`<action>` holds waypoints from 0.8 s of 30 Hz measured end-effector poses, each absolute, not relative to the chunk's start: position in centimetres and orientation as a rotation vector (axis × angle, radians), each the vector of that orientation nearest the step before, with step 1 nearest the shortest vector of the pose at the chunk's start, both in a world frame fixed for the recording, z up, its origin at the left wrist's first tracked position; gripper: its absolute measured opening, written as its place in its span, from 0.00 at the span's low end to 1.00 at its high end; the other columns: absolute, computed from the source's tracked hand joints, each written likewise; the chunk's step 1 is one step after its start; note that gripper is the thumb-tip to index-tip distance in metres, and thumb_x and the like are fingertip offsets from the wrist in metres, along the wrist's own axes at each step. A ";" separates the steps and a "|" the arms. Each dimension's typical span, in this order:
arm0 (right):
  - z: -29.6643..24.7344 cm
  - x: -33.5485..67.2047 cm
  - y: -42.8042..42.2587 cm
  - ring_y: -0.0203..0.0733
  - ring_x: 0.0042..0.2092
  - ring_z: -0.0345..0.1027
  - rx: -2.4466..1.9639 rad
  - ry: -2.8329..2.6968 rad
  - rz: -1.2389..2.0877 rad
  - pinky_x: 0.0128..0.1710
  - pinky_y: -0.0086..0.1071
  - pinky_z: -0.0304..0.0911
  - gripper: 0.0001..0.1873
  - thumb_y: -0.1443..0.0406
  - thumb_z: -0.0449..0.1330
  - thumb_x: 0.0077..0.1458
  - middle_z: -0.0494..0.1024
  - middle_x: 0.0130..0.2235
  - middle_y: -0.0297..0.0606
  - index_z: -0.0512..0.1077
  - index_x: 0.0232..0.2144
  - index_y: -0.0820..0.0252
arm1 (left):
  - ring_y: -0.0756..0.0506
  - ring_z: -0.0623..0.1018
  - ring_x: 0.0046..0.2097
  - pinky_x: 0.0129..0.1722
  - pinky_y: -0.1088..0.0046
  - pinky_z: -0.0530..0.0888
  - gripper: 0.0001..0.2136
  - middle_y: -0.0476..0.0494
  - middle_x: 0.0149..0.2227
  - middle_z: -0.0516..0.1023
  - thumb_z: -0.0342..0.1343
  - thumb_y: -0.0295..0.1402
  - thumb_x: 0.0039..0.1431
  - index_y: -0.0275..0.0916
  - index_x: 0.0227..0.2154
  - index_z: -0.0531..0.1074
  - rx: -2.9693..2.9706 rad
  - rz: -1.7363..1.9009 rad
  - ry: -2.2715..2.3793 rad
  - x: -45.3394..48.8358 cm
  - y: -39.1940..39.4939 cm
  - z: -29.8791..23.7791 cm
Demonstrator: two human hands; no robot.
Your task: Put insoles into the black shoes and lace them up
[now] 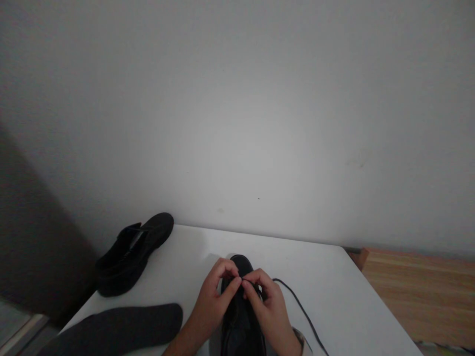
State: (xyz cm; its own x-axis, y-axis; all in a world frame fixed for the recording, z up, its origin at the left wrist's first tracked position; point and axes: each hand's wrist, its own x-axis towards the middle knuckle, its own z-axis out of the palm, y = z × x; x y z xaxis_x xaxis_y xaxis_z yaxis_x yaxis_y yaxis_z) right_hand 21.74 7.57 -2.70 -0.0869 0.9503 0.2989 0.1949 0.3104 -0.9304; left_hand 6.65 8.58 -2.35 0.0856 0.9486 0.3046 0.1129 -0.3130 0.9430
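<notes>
A black shoe (243,331) lies in front of me with its toe pointing away, between my two hands. Over its front opening, my left hand (218,291) is closed in a pinch, thumb and index finger meeting at a thin black shoelace (304,314). My right hand (269,306) pinches the same lace close beside the left fingertips. From behind the right hand the lace's long free part runs across the table toward the bottom edge. Fingers and shoe hide the exact spot where the lace meets the eyelets.
Another black shoe (137,254) sits at the table's back left corner. A dark grey insole (122,326) lies at the front left. The white table (334,291) meets a pale wall (237,123) behind, and a wooden surface (419,291) stands to the right.
</notes>
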 end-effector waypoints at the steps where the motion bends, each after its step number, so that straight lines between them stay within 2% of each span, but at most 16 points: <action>1: -2.7 21.7 7.6 0.40 0.31 0.69 -1.084 -1.510 0.913 0.32 0.29 0.63 0.11 0.59 0.60 0.61 0.76 0.28 0.34 0.75 0.30 0.58 | 0.43 0.72 0.40 0.43 0.66 0.69 0.03 0.46 0.35 0.70 0.55 0.33 0.59 0.41 0.32 0.68 1.574 1.323 1.123 6.6 8.6 -2.5; 3: -2.8 21.7 7.6 0.39 0.31 0.69 -1.082 -1.491 0.923 0.31 0.29 0.63 0.11 0.59 0.60 0.61 0.76 0.28 0.34 0.75 0.30 0.59 | 0.44 0.70 0.39 0.42 0.66 0.68 0.06 0.48 0.34 0.69 0.58 0.35 0.56 0.41 0.33 0.66 1.571 1.311 1.216 6.4 8.8 -2.8; 7: -2.9 21.8 7.6 0.40 0.32 0.70 -1.087 -1.497 0.918 0.33 0.29 0.64 0.10 0.60 0.60 0.61 0.78 0.29 0.36 0.76 0.30 0.59 | 0.48 0.65 0.31 0.32 0.71 0.64 0.13 0.54 0.28 0.61 0.60 0.40 0.55 0.42 0.33 0.62 1.478 1.133 1.217 6.1 9.1 -3.5; 13: -2.9 21.7 7.7 0.45 0.37 0.76 -1.085 -1.493 0.906 0.38 0.33 0.68 0.08 0.61 0.63 0.58 0.83 0.33 0.39 0.81 0.33 0.56 | 0.49 0.64 0.32 0.32 0.72 0.63 0.17 0.56 0.29 0.58 0.62 0.40 0.52 0.42 0.38 0.61 1.449 0.990 1.091 5.7 8.9 -3.5; 17: -3.0 21.8 7.9 0.44 0.37 0.75 -1.034 -1.546 0.865 0.37 0.32 0.68 0.09 0.61 0.62 0.60 0.82 0.33 0.38 0.83 0.36 0.52 | 0.48 0.66 0.32 0.33 0.72 0.64 0.13 0.55 0.29 0.61 0.60 0.35 0.50 0.42 0.37 0.63 1.380 0.979 1.055 5.1 8.8 -3.0; 20: -3.1 22.1 8.0 0.42 0.35 0.74 -1.031 -1.569 0.843 0.36 0.31 0.66 0.11 0.60 0.59 0.63 0.81 0.33 0.37 0.82 0.40 0.52 | 0.47 0.69 0.35 0.35 0.71 0.65 0.10 0.52 0.30 0.67 0.56 0.32 0.50 0.41 0.37 0.66 1.258 0.971 0.998 4.3 8.8 -2.7; 24: -3.3 22.1 8.0 0.42 0.35 0.74 -1.067 -1.571 0.931 0.37 0.31 0.66 0.11 0.60 0.57 0.64 0.81 0.32 0.36 0.78 0.44 0.55 | 0.45 0.73 0.37 0.36 0.70 0.65 0.13 0.48 0.34 0.75 0.57 0.33 0.49 0.39 0.39 0.70 1.133 0.923 0.948 3.1 9.0 -2.6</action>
State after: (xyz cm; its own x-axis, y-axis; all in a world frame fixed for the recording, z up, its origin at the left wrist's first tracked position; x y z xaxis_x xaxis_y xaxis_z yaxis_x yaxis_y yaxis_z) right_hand 22.09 7.95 -3.26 -0.1314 0.9452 0.2988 0.1920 0.3200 -0.9278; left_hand 3.09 9.03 -2.57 0.3247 0.9365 -0.1327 -0.1082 0.1761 0.9784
